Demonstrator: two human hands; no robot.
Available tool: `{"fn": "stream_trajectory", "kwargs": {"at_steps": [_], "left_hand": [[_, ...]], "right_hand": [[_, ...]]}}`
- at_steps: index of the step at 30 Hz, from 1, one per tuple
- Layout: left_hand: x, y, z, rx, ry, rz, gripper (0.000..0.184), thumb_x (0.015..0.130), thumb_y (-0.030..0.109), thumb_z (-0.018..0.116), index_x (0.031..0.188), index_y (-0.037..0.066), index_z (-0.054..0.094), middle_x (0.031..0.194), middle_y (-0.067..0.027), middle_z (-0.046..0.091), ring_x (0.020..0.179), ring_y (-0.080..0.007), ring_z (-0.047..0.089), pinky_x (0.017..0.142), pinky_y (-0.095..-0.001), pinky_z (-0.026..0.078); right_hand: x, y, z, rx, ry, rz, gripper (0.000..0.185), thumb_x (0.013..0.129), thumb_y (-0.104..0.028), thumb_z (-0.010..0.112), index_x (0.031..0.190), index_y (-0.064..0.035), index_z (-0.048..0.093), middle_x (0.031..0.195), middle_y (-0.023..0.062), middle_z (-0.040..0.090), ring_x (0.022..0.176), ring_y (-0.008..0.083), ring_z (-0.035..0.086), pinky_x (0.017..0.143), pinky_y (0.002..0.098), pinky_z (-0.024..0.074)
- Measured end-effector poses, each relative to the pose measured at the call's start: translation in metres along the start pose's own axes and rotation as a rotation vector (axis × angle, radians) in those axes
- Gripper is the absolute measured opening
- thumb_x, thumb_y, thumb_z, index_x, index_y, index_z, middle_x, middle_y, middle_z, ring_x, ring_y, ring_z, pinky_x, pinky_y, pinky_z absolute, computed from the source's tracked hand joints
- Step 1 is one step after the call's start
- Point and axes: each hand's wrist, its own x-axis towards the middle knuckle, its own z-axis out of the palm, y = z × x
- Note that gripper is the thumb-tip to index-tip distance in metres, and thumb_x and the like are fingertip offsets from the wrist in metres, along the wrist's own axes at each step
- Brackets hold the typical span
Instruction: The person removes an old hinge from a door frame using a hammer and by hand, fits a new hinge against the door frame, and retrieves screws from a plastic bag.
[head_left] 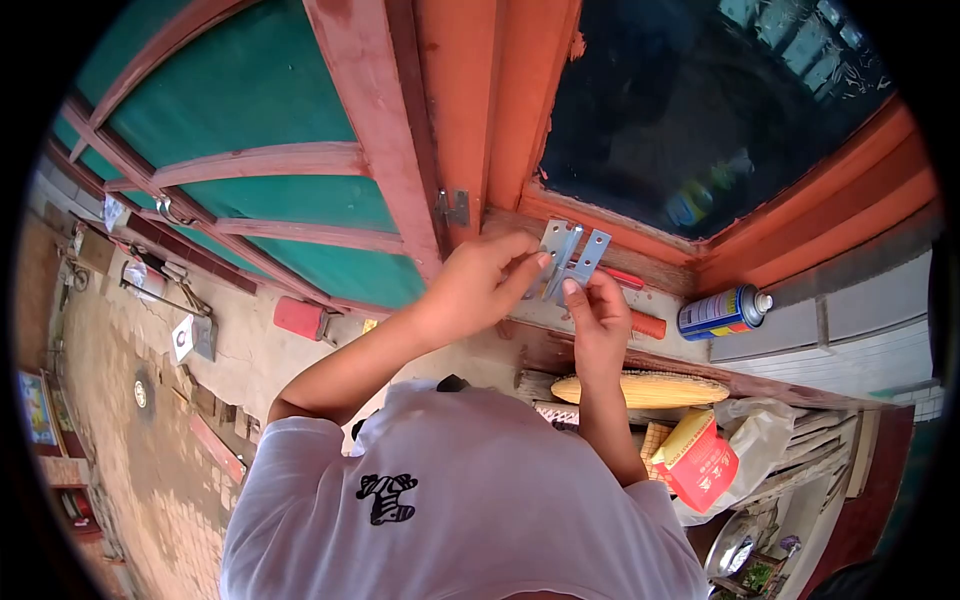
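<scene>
A silver metal door hinge [592,252] with screw holes in its two leaves is held up in front of the window sill. My left hand [490,278] pinches its left leaf between thumb and fingers. Lower on the right leaf, my right hand [600,318] grips with the thumb in front and the fingers bent behind. Between the leaves runs the hinge's barrel, partly covered by my fingertips. Just behind my right hand, a red-handled tool [625,278] and a red-orange object [648,325] lie on the sill, both partly hidden.
Right on the sill is a blue spray can [722,312]. A small hinge [455,207] sits on the orange door frame beside the green-panelled door [300,235]. Below the sill are a yellow woven item [645,388] and a red-yellow box [700,465]. A red stool-like object [300,317] stands left.
</scene>
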Motion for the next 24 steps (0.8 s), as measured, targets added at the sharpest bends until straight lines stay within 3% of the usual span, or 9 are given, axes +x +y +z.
{"fn": "stream_trajectory", "kwargs": {"at_steps": [2, 4, 6, 8, 12, 17, 19, 24], "left_hand": [[-0.003, -0.002, -0.009, -0.018, 0.048, -0.004, 0.012, 0.09, 0.01, 0.064, 0.088, -0.002, 0.064, 0.076, -0.0098, 0.057, 0.058, -0.0147, 0.054, 0.054, -0.0293, 0.044], [-0.001, 0.002, -0.031, 0.178, 0.065, 0.132, 0.012, 0.087, 0.011, 0.067, 0.087, -0.001, 0.065, 0.073, -0.0108, 0.059, 0.058, -0.0193, 0.056, 0.053, -0.0323, 0.046], [0.003, -0.001, -0.051, 0.323, 0.183, 0.394, 0.012, 0.083, 0.011, 0.071, 0.084, 0.001, 0.066, 0.07, -0.011, 0.061, 0.057, -0.0229, 0.058, 0.052, -0.0338, 0.046], [0.003, 0.012, -0.073, 0.409, 0.195, 0.372, 0.012, 0.079, 0.012, 0.073, 0.083, 0.003, 0.067, 0.068, -0.0091, 0.062, 0.056, -0.0235, 0.06, 0.051, -0.0346, 0.046], [0.025, 0.044, -0.118, 0.554, 0.317, 0.607, 0.012, 0.077, 0.012, 0.076, 0.081, 0.006, 0.067, 0.067, -0.0048, 0.064, 0.054, -0.0218, 0.06, 0.051, -0.0326, 0.046], [0.064, 0.11, -0.161, 0.59, 0.475, 0.823, 0.029, 0.079, 0.011, 0.074, 0.101, 0.005, 0.057, 0.067, -0.0039, 0.062, 0.056, -0.0219, 0.06, 0.05, -0.0346, 0.044], [0.086, 0.139, -0.173, 0.65, 0.567, 0.907, 0.033, 0.077, 0.009, 0.076, 0.102, 0.003, 0.056, 0.068, -0.0022, 0.064, 0.054, -0.0177, 0.06, 0.05, -0.0315, 0.045], [0.132, 0.21, -0.198, 0.82, 0.65, 0.96, 0.025, 0.081, 0.013, 0.07, 0.101, 0.006, 0.056, 0.068, -0.0028, 0.064, 0.058, -0.0214, 0.06, 0.059, -0.0353, 0.045]], "right_hand": [[-0.001, -0.004, 0.01, -0.07, 0.002, 0.017, 0.013, 0.09, -0.006, 0.066, 0.101, -0.0016, 0.064, 0.089, 0.0005, 0.064, 0.077, 0.005, 0.056, 0.071, 0.0195, 0.0443], [0.005, -0.011, 0.029, -0.09, -0.008, -0.019, 0.013, 0.089, -0.006, 0.067, 0.101, -0.0013, 0.064, 0.086, 0.0002, 0.064, 0.075, 0.0048, 0.056, 0.068, 0.019, 0.0447], [0.011, -0.016, 0.046, -0.115, -0.021, -0.098, 0.012, 0.089, -0.006, 0.066, 0.1, 0.0, 0.065, 0.086, 0.0005, 0.062, 0.074, 0.0049, 0.056, 0.064, 0.0191, 0.0455], [0.018, -0.022, 0.069, -0.144, -0.014, -0.18, 0.012, 0.09, -0.006, 0.065, 0.1, 0.0022, 0.065, 0.09, 0.0022, 0.061, 0.074, 0.0057, 0.056, 0.063, 0.0197, 0.0461], [0.032, -0.069, 0.11, -0.209, 0.0, -0.431, 0.015, 0.091, -0.005, 0.063, 0.101, 0.0055, 0.064, 0.096, 0.0063, 0.059, 0.074, 0.008, 0.057, 0.062, 0.0206, 0.047], [0.065, -0.152, 0.142, -0.32, 0.022, -0.847, 0.015, 0.09, -0.004, 0.063, 0.101, 0.0061, 0.063, 0.092, 0.0083, 0.06, 0.074, 0.0097, 0.06, 0.063, 0.0219, 0.0491], [0.077, -0.188, 0.153, -0.204, 0.008, -0.824, 0.014, 0.09, -0.004, 0.063, 0.1, 0.0049, 0.063, 0.089, 0.0071, 0.063, 0.074, 0.0093, 0.061, 0.064, 0.0224, 0.0501], [0.124, -0.271, 0.164, -0.078, -0.076, -0.839, 0.011, 0.089, -0.005, 0.064, 0.097, 0.0022, 0.063, 0.084, 0.0054, 0.067, 0.073, 0.0079, 0.06, 0.064, 0.0234, 0.0507]]}}
